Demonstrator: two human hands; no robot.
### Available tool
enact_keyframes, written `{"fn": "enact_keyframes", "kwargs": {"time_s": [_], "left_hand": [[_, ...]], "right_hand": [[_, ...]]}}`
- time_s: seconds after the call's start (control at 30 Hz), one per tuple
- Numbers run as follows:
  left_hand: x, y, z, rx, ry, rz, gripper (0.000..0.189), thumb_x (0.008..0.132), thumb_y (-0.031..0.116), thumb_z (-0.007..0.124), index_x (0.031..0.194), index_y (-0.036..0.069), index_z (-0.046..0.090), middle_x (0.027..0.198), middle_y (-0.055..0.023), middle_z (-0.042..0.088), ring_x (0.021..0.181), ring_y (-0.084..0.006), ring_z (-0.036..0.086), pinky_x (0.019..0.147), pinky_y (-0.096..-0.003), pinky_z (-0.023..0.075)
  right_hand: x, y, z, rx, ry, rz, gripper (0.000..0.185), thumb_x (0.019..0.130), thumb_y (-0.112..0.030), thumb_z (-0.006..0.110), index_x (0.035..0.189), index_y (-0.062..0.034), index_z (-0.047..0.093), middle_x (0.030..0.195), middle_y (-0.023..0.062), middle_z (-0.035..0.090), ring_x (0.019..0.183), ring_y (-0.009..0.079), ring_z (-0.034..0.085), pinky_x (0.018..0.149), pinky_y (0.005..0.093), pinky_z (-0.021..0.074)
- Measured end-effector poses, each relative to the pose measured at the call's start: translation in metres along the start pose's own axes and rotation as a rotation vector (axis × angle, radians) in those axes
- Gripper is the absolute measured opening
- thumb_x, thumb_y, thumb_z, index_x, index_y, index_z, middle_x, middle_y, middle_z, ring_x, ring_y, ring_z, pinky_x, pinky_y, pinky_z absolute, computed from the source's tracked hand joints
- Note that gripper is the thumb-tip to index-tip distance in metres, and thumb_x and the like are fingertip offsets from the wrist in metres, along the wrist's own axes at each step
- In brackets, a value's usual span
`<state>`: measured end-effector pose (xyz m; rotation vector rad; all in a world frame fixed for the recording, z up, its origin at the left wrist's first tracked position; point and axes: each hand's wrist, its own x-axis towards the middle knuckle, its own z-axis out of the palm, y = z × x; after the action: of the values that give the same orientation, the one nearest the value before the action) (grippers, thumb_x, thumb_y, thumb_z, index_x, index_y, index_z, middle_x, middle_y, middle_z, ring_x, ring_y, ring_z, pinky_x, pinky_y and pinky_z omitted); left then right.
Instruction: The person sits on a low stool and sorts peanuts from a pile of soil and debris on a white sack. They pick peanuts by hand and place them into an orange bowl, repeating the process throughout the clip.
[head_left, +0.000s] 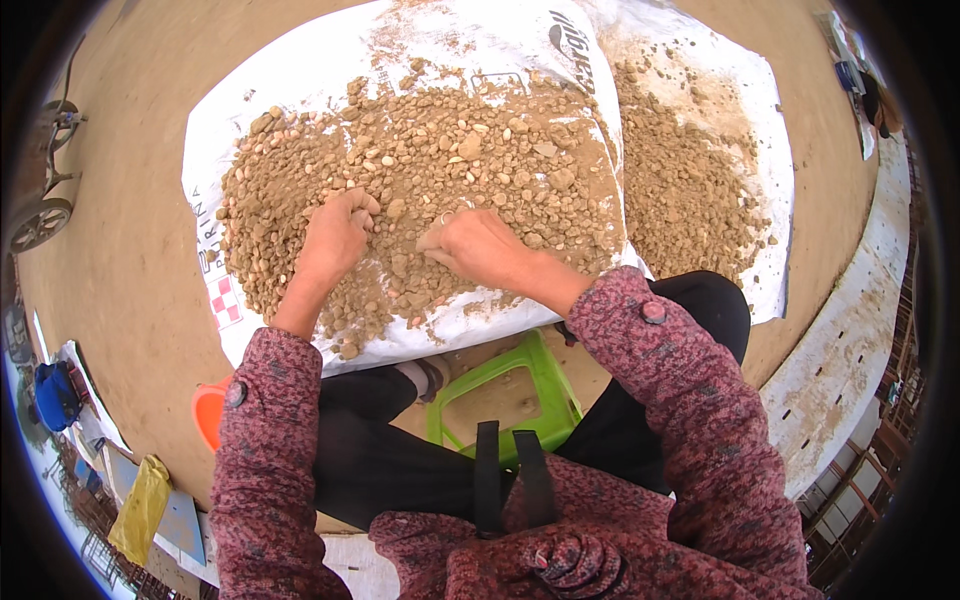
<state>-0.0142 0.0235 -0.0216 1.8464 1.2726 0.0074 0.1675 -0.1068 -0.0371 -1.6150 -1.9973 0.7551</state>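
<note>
A layer of brown soil clods (450, 161) mixed with pale and pinkish seeds, which look like peanut kernels (388, 161), is spread over a white woven sack (300, 67) on the ground. My left hand (337, 231) is down in the clods left of the middle, its fingers curled. To its right, my right hand (476, 244), with a ring on one finger, reaches into the same layer with its fingertips drawn together. Whether either hand pinches a seed or clod is hidden. A few larger clods and stones, such as a flat grey stone (545, 150), lie beyond my right hand.
A second white sack (765, 157) with finer brown soil (675, 195) adjoins on the right. Between my legs stands a green plastic stool (551, 382). An orange container (207, 414) sits by my left sleeve. Farther left are a wheeled cart (45, 225) and a yellow bag (141, 510).
</note>
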Motion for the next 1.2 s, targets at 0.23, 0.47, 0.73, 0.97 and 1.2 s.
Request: {"fn": "enact_keyframes", "kwargs": {"time_s": [0.23,0.47,0.73,0.97,1.2], "left_hand": [[-0.017,0.014,-0.003,0.37,0.022,0.121,0.013,0.083,0.021,0.069,0.083,0.008,0.068,0.072,-0.0146,0.066,0.068,-0.0327,0.065,0.065,-0.0408,0.05],[-0.023,0.021,0.005,0.533,0.119,0.125,0.016,0.076,0.021,0.075,0.076,0.006,0.069,0.067,-0.014,0.066,0.068,-0.0339,0.065,0.065,-0.0431,0.0495],[-0.02,0.027,-0.013,-0.064,-0.07,-0.018,0.012,0.081,0.012,0.062,0.071,0.005,0.062,0.064,-0.0075,0.061,0.058,-0.0229,0.058,0.057,-0.0348,0.0472],[-0.031,0.011,-0.033,-1.139,-0.403,-0.164,0.024,0.092,0.026,0.054,0.072,0.012,0.051,0.06,0.0032,0.046,0.05,-0.0078,0.039,0.044,-0.0214,0.0321],[-0.052,-0.01,-0.019,-0.292,-0.387,-0.076,0.026,0.096,0.021,0.051,0.09,0.002,0.067,0.07,-0.005,0.06,0.063,-0.0153,0.055,0.061,-0.0303,0.0443]], "right_hand": [[0.004,-0.011,0.01,-0.377,-0.01,-0.126,0.002,0.075,-0.008,0.062,0.074,-0.0063,0.063,0.07,0.0085,0.063,0.067,0.024,0.066,0.055,0.038,0.0493],[0.0,0.0,-0.026,1.07,-0.091,0.564,0.012,0.084,-0.014,0.064,0.078,-0.0033,0.065,0.066,-0.0036,0.056,0.057,0.0095,0.052,0.052,0.0269,0.0421],[0.015,-0.014,0.01,-0.001,-0.101,0.072,0.01,0.08,-0.011,0.065,0.088,-0.0064,0.07,0.077,0.0201,0.065,0.072,0.0367,0.065,0.066,0.0443,0.0519],[0.021,-0.03,0.016,-0.181,-0.169,0.16,0.008,0.08,-0.011,0.063,0.078,-0.003,0.065,0.077,0.0179,0.065,0.072,0.033,0.065,0.065,0.042,0.0515],[0.023,-0.018,0.0,0.761,-0.008,0.529,0.014,0.077,-0.015,0.064,0.069,-0.0037,0.064,0.068,0.0021,0.065,0.067,0.0166,0.062,0.065,0.0324,0.0492]]}}
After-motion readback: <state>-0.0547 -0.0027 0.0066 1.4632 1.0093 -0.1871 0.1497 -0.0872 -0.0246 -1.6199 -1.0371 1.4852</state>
